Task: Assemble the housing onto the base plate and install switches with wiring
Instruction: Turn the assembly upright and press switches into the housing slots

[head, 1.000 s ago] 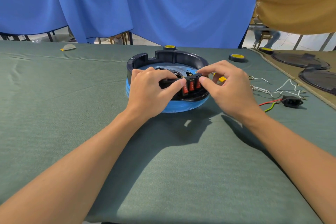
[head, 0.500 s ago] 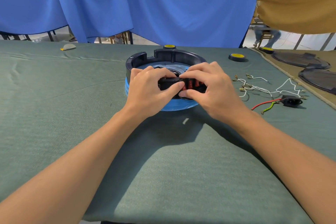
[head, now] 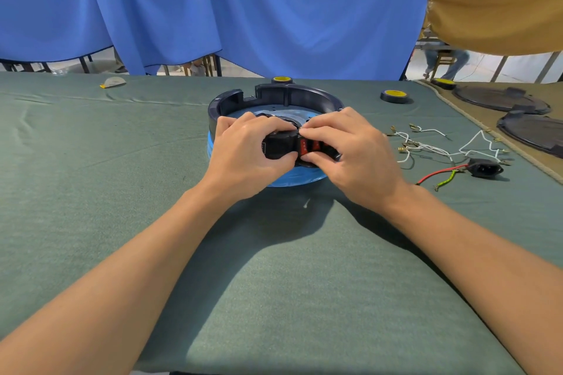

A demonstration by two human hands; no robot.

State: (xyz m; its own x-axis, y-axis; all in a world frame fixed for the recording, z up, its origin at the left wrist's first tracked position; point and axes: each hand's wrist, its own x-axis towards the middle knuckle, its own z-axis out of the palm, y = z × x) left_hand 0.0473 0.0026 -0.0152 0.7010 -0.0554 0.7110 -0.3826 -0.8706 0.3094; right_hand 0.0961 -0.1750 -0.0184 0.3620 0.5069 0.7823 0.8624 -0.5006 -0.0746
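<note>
Cloth of dull green covers the tabletop [head: 122, 192], and toward the middle of its far edge sits the dark round housing [head: 292, 94], resting on the blue base plate [head: 292, 180]. At the housing's near rim both hands meet on a black switch block [head: 278, 148]. The left grip [head: 246, 149] is curled over the block's plain black end, fingers on top and thumb underneath. The right grip [head: 350, 152] pinches the other end, where the red switches [head: 304, 146] show between finger and thumb. Whether the block is seated in the rim I cannot tell. Toward the right edge of the tabletop lie loose white wires [head: 426, 148] with small metal ends. Just beyond them is a black power socket [head: 484, 168] trailing a red lead and a green-yellow one. Two tape rolls [head: 395, 96] with yellow cores sit along the far edge, one right behind the housing. A blue curtain [head: 243, 9] hangs past the tabletop.
</note>
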